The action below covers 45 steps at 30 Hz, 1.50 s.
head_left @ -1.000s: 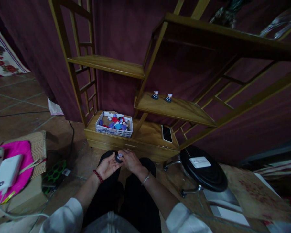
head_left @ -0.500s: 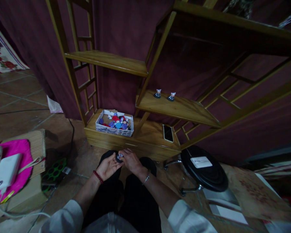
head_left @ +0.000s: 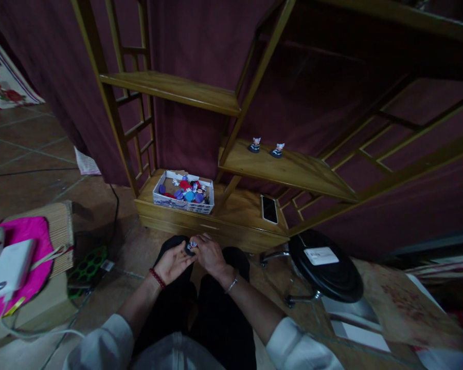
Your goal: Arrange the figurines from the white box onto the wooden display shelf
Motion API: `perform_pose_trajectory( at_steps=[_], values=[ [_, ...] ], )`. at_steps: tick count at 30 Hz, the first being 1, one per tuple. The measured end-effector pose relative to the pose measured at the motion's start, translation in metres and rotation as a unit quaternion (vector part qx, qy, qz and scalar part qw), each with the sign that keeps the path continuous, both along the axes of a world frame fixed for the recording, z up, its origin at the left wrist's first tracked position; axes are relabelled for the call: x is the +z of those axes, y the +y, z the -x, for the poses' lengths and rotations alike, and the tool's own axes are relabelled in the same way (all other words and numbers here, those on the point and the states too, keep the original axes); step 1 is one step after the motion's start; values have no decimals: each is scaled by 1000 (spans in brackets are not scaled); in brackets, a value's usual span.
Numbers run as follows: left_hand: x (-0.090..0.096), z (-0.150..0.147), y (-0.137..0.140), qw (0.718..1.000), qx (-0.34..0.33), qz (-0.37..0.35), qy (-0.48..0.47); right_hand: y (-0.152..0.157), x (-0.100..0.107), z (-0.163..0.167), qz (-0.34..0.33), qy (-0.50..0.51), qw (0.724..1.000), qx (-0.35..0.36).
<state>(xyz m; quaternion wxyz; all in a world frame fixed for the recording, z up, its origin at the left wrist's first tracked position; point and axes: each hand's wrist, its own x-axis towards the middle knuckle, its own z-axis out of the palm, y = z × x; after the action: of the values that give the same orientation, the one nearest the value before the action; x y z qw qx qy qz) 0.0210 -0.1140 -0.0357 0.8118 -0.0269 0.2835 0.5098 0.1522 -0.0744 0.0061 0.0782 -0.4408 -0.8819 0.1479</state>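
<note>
Over my lap, a small figurine with a dark round base sits between my two hands. My left hand, palm up with a red bead bracelet at the wrist, holds the base with its thumb and fingers. My right hand pinches the figurine's light upper part from the right; its fingertips are partly hidden. Two similar figurines, a left one and a right one, stand upright on the middle wooden shelf. Below left, an open white box holds several colourful figurines and round pieces.
A phone lies on the cabinet's lower board, right of the box. A black wheeled stool with a white item on top stands at the right. To the left, a white power bank with a cable rests on a pink cloth.
The view has shifted slightly. My hands stay together over my lap, and the figurine in them has turned or tilted only a little.
</note>
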Motion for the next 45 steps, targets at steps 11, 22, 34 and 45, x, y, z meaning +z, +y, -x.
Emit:
perform_pose_trajectory(
  at_steps=[11, 22, 34, 45],
  values=[
    [-1, -1, -3, 1000, -4, -14, -1, -5, 0, 4, 4, -10, 1000, -26],
    [5, -6, -6, 999, 3, -39, 30, -18, 5, 10, -13, -29, 994, -102],
    [24, -16, -12, 995, 3, -53, 87, -23, 28, -12, 11, 55, 997, -50],
    [45, -27, -12, 983, 30, -3, 182, -31, 44, -22, 23, 99, 995, -15]
  ],
)
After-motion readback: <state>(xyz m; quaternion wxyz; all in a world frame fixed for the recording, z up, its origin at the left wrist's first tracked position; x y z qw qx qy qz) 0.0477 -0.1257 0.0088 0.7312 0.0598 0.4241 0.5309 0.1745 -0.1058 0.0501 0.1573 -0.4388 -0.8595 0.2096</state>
